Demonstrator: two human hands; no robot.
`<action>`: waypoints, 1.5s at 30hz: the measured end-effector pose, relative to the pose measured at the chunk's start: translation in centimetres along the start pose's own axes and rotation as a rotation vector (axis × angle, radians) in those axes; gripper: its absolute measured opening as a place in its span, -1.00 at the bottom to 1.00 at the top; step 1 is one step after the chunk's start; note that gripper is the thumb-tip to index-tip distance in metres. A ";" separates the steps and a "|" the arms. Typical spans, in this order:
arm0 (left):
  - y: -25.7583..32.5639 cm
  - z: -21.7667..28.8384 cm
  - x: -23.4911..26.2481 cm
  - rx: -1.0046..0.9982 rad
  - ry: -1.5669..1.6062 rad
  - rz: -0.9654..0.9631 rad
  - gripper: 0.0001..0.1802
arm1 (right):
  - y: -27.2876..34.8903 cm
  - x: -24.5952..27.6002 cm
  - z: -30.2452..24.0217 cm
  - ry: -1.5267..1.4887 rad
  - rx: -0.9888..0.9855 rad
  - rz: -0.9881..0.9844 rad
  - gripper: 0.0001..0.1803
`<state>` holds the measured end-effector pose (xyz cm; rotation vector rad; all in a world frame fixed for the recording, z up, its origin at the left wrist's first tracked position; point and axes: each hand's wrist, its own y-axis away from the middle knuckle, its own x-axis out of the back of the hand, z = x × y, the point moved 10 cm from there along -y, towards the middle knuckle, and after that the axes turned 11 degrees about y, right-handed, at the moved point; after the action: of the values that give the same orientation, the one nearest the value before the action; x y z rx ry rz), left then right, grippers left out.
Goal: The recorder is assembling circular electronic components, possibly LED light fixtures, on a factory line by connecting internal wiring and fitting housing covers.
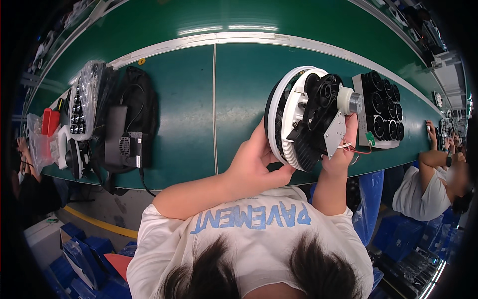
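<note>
A round white-and-black motor assembly (pixel 295 107) is held on edge above the green bench, between my two hands. My left hand (pixel 255 155) closes on its left side and lower rim, thumb near the ribbed white edge. My right hand (pixel 341 158) grips its right side from below, partly hidden behind a grey metal plate (pixel 333 137). From the black housing a white collar with a silver motor (pixel 354 103) sticks out to the right. Red and white wires run past my right hand to a small green circuit board (pixel 370 138), which hangs beside a tray.
The white tray (pixel 362 107) at right holds several black ring-shaped parts (pixel 378 104). At left lie a black bag (pixel 149 102), a black power adapter (pixel 115 132), a plastic-wrapped tray (pixel 82 107) and a red-handled tool (pixel 50 122). Another person (pixel 423 192) works at far right.
</note>
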<state>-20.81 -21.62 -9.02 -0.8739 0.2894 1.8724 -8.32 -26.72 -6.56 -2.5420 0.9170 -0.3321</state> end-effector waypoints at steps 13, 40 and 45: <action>-1.1 0.9 2.6 0.129 0.037 0.092 -0.18 | -0.3 0.6 0.7 -0.036 -0.012 -0.186 -0.27; -0.7 -3.1 2.9 0.321 0.590 0.119 -0.48 | 5.5 -4.1 5.5 -0.637 -0.336 0.008 -0.44; -0.6 -2.6 3.0 0.328 0.411 0.160 -0.47 | 5.1 -2.9 5.4 -0.575 -0.389 -0.017 -0.45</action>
<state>-19.87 -20.69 -12.86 -1.0215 0.9156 1.7087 -11.40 -26.72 -13.94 -2.7415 0.7813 0.6047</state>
